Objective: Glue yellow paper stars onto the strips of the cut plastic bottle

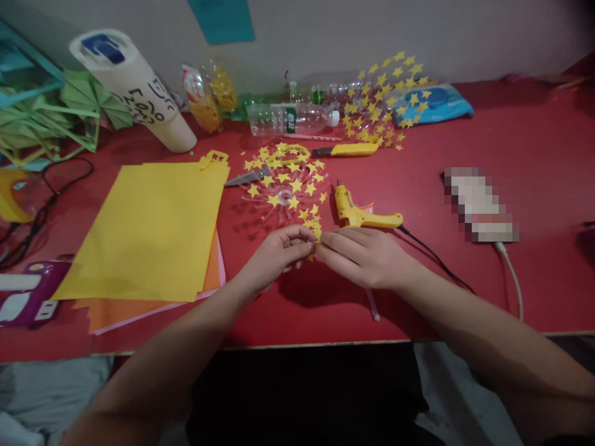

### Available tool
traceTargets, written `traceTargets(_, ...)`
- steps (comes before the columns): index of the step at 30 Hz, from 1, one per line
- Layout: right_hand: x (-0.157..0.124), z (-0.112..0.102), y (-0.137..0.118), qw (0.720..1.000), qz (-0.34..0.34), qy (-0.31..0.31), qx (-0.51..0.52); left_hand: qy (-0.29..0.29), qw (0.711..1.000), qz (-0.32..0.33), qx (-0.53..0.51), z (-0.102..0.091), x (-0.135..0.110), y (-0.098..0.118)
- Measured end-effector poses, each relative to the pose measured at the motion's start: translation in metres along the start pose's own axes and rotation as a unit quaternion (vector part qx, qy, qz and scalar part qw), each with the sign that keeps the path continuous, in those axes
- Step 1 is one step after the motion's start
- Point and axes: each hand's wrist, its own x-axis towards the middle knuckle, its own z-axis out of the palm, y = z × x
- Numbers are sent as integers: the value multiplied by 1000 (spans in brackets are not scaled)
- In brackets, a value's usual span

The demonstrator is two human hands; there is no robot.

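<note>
Over the front part of the red table, my left hand (287, 251) and my right hand (365, 255) meet at the fingertips. Both are closed in a pinch on a small yellow paper star (318, 237), mostly hidden by the fingers. Loose yellow stars (310, 218) lie just beyond. Behind them stands a cut clear plastic bottle piece (284, 197) with splayed strips bearing yellow stars. A yellow hot glue gun (367, 217) rests beyond my right hand. From under that hand sticks out a thin translucent stick (373, 305).
Yellow paper sheets (149, 229) lie left. Scissors (248, 178) and a yellow box cutter (348, 150) lie behind. Along the wall are a white tumbler (139, 93), plastic bottles (288, 119), another star-covered piece (381, 105) and a blue packet (437, 104). A phone (481, 204) with cable sits right.
</note>
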Motion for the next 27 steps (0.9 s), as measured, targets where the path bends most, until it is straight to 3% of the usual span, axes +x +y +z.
traceTargets(3, -2, 7, -2, 995, 60, 30, 70, 3, 1000, 9, -15, 0, 0, 0)
traceTargets(6, -3, 12, -4, 973, 138, 74, 168, 4, 999, 47, -16, 0, 0, -2)
traceTargets(11, 1, 8, -5, 901, 305, 56, 304, 24, 994, 100, 24, 0, 0, -4)
traceTargets(16, 5, 6, -2, 849, 358, 24, 387, 24, 991, 102, 83, 2, -3, -1)
traceTargets(22, 9, 7, -7, 758, 442, 21, 479, 10, 994, 93, 58, 2, -2, -3)
traceTargets(24, 9, 5, -6, 752, 446, 17, 485, 21, 991, 115, 61, 1, -2, -3)
traceTargets(25, 9, 3, -4, 762, 445, 17, 471, 29, 989, 129, 68, 1, -3, -3)
traceTargets(27, 5, -3, 6, 813, 435, 9, 388, 54, 982, 154, 93, -1, -4, 0)
